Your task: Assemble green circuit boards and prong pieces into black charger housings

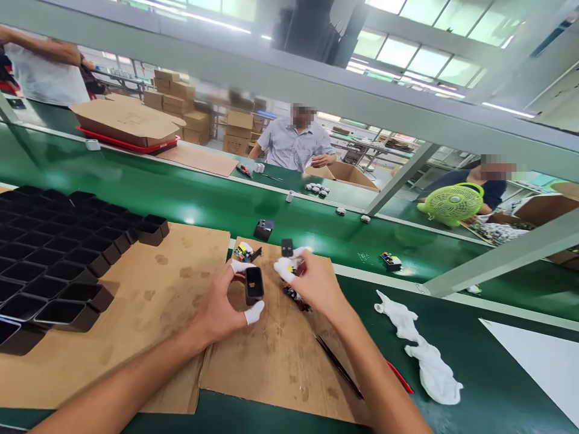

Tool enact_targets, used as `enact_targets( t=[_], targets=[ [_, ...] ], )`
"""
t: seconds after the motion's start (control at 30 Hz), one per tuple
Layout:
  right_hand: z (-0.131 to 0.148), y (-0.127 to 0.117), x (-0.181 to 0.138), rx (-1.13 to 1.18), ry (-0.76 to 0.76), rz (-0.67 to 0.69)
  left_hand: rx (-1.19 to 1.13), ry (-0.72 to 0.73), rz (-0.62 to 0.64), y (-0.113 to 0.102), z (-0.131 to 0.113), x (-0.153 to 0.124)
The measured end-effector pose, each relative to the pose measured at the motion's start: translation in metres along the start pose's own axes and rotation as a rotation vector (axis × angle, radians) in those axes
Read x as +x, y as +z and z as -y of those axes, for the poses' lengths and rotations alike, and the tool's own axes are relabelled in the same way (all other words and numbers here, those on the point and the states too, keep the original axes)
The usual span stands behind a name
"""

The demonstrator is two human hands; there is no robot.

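Note:
My left hand (226, 301), with white covers on thumb and finger, grips a black plastic housing (254, 287) by its sides, its open side facing me. To the right, my right hand (312, 277), also with white fingertip covers, pinches a circuit board assembly with a black end piece (287, 247); my fingers hide much of it. Below that hand lies another circuit assembly (296, 295), partly covered. Behind my left hand sits a circuit board with colourful components (244, 252). Dark tweezers (337, 364) lie on the cardboard (266, 367) near my right forearm.
Rows of black housings (58, 259) fill the left side. One black housing (264, 229) and a circuit assembly (390, 261) stand on the green belt (203, 205). White gloves (425, 349) and a red-handled tool (400, 377) lie right. People sit across, near a green fan (455, 204).

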State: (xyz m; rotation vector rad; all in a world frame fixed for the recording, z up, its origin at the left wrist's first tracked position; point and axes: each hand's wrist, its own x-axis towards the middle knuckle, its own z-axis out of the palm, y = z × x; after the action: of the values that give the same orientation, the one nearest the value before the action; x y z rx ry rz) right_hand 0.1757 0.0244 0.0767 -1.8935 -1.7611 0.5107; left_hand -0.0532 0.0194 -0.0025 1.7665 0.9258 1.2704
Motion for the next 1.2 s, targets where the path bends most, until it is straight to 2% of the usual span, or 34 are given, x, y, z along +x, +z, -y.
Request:
enact_targets(
  t=[0.13,0.27,0.37,0.6,0.7,0.9,1.2],
  targets=[
    [-0.019,-0.022,-0.060,0.359,-0.109,-0.039,-0.070,0.093,0.100,0.000,-0.023,-0.014],
    [-0.031,-0.012,-0.104,0.881,-0.117,-0.138,-0.045,0.221,0.189,0.003,-0.032,-0.027],
    [-0.032,-0.002,-0.118,1.028,-0.080,-0.123,-0.058,0.242,0.246,0.007,-0.029,-0.032],
    [-0.023,0.000,-0.122,0.922,-0.225,0.109,-0.060,0.190,0.297,0.007,-0.028,-0.033],
    [-0.022,0.001,-0.121,0.865,-0.249,0.118,-0.063,0.184,0.302,0.008,-0.027,-0.032],
    [-0.019,0.002,-0.114,0.830,-0.367,0.107,-0.197,0.301,0.269,0.014,-0.018,-0.032],
    [-0.015,0.000,-0.113,0.713,-0.398,0.092,-0.185,0.286,0.266,0.012,-0.022,-0.029]
  ],
)
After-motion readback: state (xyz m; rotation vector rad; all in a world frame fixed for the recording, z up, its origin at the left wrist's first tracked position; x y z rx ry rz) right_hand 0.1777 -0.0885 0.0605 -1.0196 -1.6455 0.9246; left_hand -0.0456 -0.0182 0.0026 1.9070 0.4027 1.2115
